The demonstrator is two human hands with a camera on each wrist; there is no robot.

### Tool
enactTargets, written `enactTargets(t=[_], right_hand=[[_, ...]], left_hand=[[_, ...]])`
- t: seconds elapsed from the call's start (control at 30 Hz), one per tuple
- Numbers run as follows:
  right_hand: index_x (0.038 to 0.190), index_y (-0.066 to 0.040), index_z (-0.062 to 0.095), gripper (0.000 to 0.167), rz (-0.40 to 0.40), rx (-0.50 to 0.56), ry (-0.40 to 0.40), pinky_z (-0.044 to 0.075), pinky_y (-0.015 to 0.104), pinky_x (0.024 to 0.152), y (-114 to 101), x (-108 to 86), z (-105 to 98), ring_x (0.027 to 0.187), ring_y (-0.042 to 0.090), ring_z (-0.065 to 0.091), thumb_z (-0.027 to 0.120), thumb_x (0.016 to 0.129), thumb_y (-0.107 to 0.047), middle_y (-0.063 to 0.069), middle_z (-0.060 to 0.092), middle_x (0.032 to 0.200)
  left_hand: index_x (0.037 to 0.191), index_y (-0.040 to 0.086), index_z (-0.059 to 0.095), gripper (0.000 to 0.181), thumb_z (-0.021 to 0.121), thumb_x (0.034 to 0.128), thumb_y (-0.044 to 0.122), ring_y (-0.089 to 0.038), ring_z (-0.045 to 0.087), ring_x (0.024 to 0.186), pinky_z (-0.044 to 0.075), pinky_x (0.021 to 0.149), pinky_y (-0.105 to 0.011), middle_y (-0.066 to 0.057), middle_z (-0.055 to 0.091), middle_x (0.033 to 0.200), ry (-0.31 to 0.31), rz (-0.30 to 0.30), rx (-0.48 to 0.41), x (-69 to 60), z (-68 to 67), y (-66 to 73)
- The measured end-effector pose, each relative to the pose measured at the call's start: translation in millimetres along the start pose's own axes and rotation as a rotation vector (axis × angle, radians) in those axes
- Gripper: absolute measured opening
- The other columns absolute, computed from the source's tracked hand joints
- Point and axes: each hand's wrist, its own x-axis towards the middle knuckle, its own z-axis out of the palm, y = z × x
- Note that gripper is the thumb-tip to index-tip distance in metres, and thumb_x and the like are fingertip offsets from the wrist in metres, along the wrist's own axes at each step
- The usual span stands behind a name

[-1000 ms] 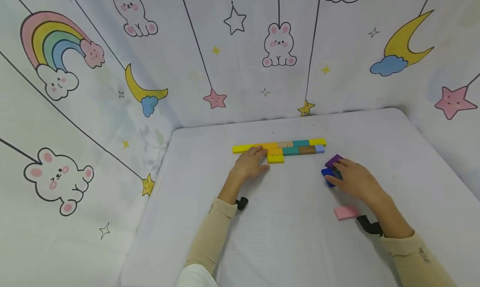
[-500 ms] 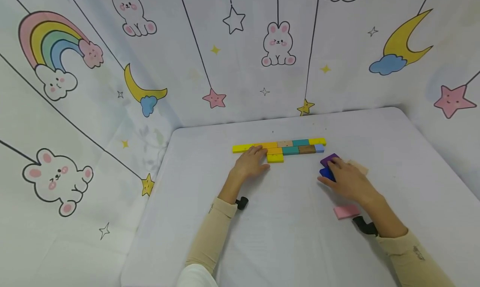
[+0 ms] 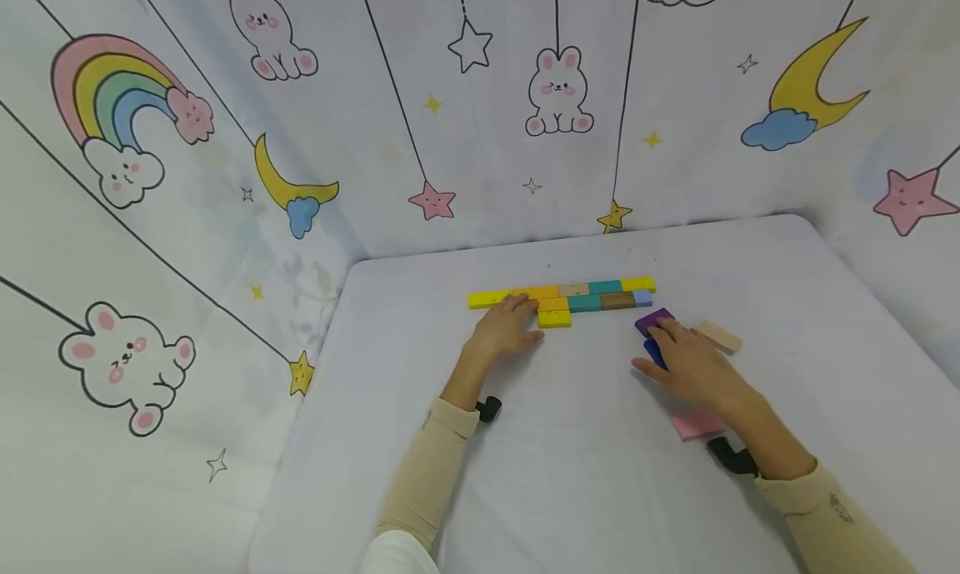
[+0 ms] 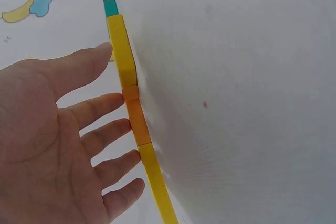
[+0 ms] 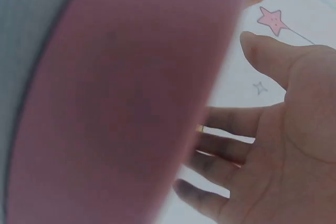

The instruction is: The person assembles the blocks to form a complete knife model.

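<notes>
My left hand (image 3: 501,328) rests with spread fingers against the near side of the block rows, its fingertips touching the orange block (image 4: 138,121) and yellow block (image 4: 155,174) in the left wrist view. A short yellow block (image 3: 555,319) lies right of that hand. My right hand (image 3: 693,366) is spread over a purple block (image 3: 652,321) and a blue block (image 3: 655,353), fingertips on the purple one, the blue one partly hidden. Close to the lens in the right wrist view, a pink block (image 5: 121,98) covers much of the right hand's fingers.
A beige block (image 3: 718,338) lies just beyond the right hand, and the pink block sits near its wrist. The rows end at the right in a yellow block (image 3: 639,285) and a light blue block (image 3: 642,298). A patterned cloth (image 3: 337,99) stands behind the table.
My right hand has moved left, shifting the purple block a little left and uncovering the beige block. The left hand has stayed in place against the rows.
</notes>
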Motion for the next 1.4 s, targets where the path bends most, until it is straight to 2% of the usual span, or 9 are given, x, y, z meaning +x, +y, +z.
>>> enactTargets(t=[0.17,0.27,0.53,0.77,1.07,1.4], right_hand=[[0.144,0.014,0.052,0.071,-0.06,0.004,0.018,0.039,0.07,0.11,-5.0,-4.2,2.0,0.132,0.059,0.048,0.069,0.101,-0.041,0.04,0.045,0.148],[0.143,0.013,0.054,0.07,-0.069,0.01,0.018,0.042,0.07,0.107,-6.4,-5.2,4.4,0.128,0.06,0.051,0.069,0.101,-0.041,0.039,0.047,0.147],[0.146,0.005,0.055,0.068,-0.11,0.013,-0.019,0.041,0.072,0.107,-11.0,-1.8,1.2,0.131,0.059,0.051,0.066,0.102,-0.045,0.033,0.047,0.153],[0.151,0.007,0.048,0.072,-0.103,0.031,-0.079,0.041,0.066,0.111,-16.8,1.2,-3.1,0.138,0.053,0.048,0.066,0.102,-0.044,0.029,0.042,0.158],[0.146,0.01,0.052,0.073,-0.116,-0.025,-0.085,0.041,0.064,0.112,-21.8,12.6,-4.6,0.139,0.051,0.048,0.067,0.101,-0.046,0.029,0.046,0.156],[0.146,0.008,0.054,0.073,-0.114,-0.048,-0.113,0.042,0.064,0.112,-33.0,23.2,-10.5,0.137,0.051,0.049,0.067,0.101,-0.047,0.027,0.048,0.155]], left_hand=[[0.162,0.018,0.039,0.067,0.06,0.1049,0.046,-0.028,0.022,0.159,0.019,0.129,-0.044,-0.004,0.027,0.172,-0.028,-0.001,-0.002,-0.5,5.3,0.4],[0.162,0.018,0.04,0.067,0.059,0.1051,0.047,-0.028,0.022,0.159,0.02,0.129,-0.044,-0.005,0.028,0.172,-0.029,0.012,0.004,-0.8,7.0,1.5],[0.162,0.019,0.041,0.067,0.06,0.1046,0.048,-0.025,0.023,0.159,0.022,0.129,-0.043,-0.002,0.027,0.172,-0.001,0.017,0.026,0.3,7.3,2.9],[0.161,0.02,0.042,0.067,0.061,0.104,0.048,-0.025,0.024,0.158,0.023,0.128,-0.043,-0.002,0.026,0.172,0.003,0.007,0.012,0.0,5.6,1.7],[0.162,0.023,0.041,0.066,0.061,0.1042,0.048,-0.026,0.024,0.158,0.024,0.128,-0.044,-0.003,0.027,0.172,0.001,-0.002,-0.008,0.4,2.6,-0.6],[0.16,0.027,0.045,0.059,0.061,0.1052,0.043,-0.028,0.023,0.159,0.022,0.128,-0.046,-0.005,0.028,0.172,-0.002,0.042,-0.033,1.4,1.0,-2.6]])
